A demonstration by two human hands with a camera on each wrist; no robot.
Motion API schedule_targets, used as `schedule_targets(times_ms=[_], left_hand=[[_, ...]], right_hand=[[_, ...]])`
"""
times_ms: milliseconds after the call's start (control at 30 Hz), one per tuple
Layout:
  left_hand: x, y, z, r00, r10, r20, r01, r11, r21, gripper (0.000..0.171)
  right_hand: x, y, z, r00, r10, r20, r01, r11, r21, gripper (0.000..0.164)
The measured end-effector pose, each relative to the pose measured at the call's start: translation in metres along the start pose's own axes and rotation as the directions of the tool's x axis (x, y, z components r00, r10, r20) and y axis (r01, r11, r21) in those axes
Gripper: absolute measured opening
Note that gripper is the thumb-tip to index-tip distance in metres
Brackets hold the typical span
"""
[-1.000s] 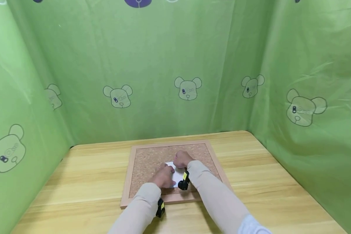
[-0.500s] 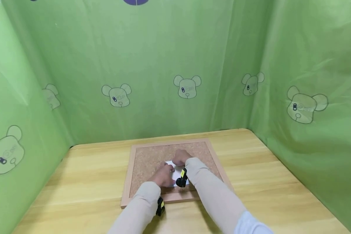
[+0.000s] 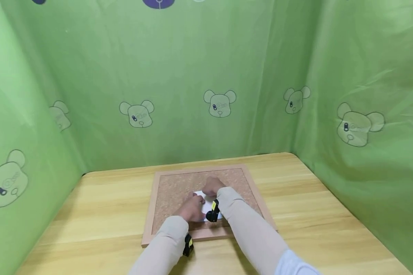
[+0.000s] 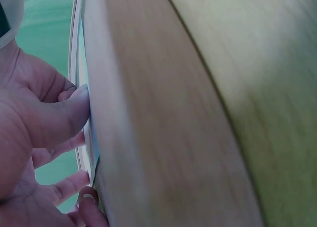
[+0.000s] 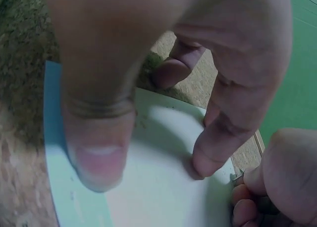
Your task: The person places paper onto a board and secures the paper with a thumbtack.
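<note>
A white card (image 3: 207, 206) with a blue edge strip lies on a cork board (image 3: 179, 187). My left hand (image 3: 191, 208) is on its left side; the right wrist view shows that thumb (image 5: 99, 162) and a fingertip (image 5: 205, 165) pressing the card, spread apart. At the card's far edge is my right hand (image 3: 213, 186), its fingers (image 5: 245, 212) curled. A tiny metallic thing, like a pin (image 5: 238, 176), shows at those fingertips, which seem to pinch it; most of it is hidden. The left wrist view sees the board nearly edge-on, with the left thumb (image 4: 74, 110) against the card.
The cork board has a wooden frame (image 3: 148, 229) and lies on a wood-grain table (image 3: 313, 214). Green curtains (image 3: 179, 137) with printed bear heads stand at the back and both sides. Wrist cameras (image 3: 212, 212) hang close above the board.
My right hand has shifted very slightly left, and its wrist camera with it. The left hand stays on the card, which keeps its place on the board.
</note>
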State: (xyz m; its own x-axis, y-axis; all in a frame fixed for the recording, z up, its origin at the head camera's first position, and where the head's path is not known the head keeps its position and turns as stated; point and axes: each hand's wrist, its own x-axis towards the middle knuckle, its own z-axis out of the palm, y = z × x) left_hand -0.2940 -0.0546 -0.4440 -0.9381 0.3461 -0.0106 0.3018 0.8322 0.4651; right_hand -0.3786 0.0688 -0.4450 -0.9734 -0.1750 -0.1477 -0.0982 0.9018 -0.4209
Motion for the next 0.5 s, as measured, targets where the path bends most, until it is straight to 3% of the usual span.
schedule_targets(times_ms=[300, 500], left_hand=[[0.008, 0.002, -0.005, 0.998, -0.052, 0.017, 0.053, 0.998, -0.027, 0.043], [0.003, -0.002, 0.002, 0.998, -0.057, 0.035, 0.058, 0.998, -0.032, 0.04]], right_hand=[[0.005, -0.002, -0.009, 0.999, 0.041, 0.015, -0.041, 0.999, 0.032, 0.008], [0.001, 0.0, 0.001, 0.999, 0.038, 0.027, -0.04, 0.998, 0.04, 0.012]])
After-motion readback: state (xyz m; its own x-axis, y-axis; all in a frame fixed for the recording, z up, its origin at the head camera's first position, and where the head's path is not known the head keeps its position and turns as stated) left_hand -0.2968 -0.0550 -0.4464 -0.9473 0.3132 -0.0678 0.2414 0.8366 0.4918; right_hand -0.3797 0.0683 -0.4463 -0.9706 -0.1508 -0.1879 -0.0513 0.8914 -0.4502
